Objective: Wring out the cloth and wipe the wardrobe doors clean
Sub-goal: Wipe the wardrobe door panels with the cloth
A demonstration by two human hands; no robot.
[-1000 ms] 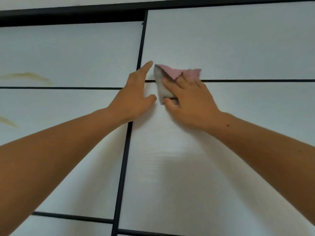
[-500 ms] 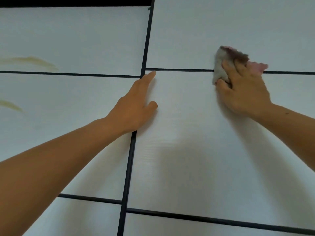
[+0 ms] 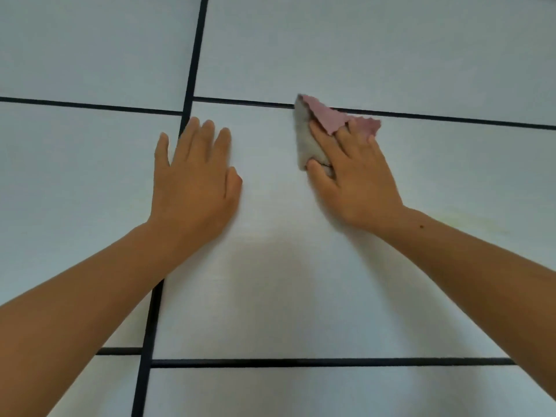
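A folded cloth [image 3: 305,139], grey with a pink flap, lies against the white wardrobe door [image 3: 301,266] just below a horizontal black divider. My right hand [image 3: 352,179] presses it to the panel; the pink flap drapes over my fingertips and my thumb hooks the cloth's lower corner. My left hand [image 3: 192,182] lies flat on the same door, fingers straight, across the vertical black seam [image 3: 192,70] between the two doors. It holds nothing.
The doors are split into white panels by black dividers [image 3: 301,362]. A faint yellowish smear [image 3: 469,224] shows on the panel to the right of my right wrist. The left door [image 3: 75,176] fills the left side.
My right hand swept the cloth right along the divider, then back left. My left hand now lies flatter, fingers spread over the seam. The view tilted down; the left door's brown streaks left the frame.
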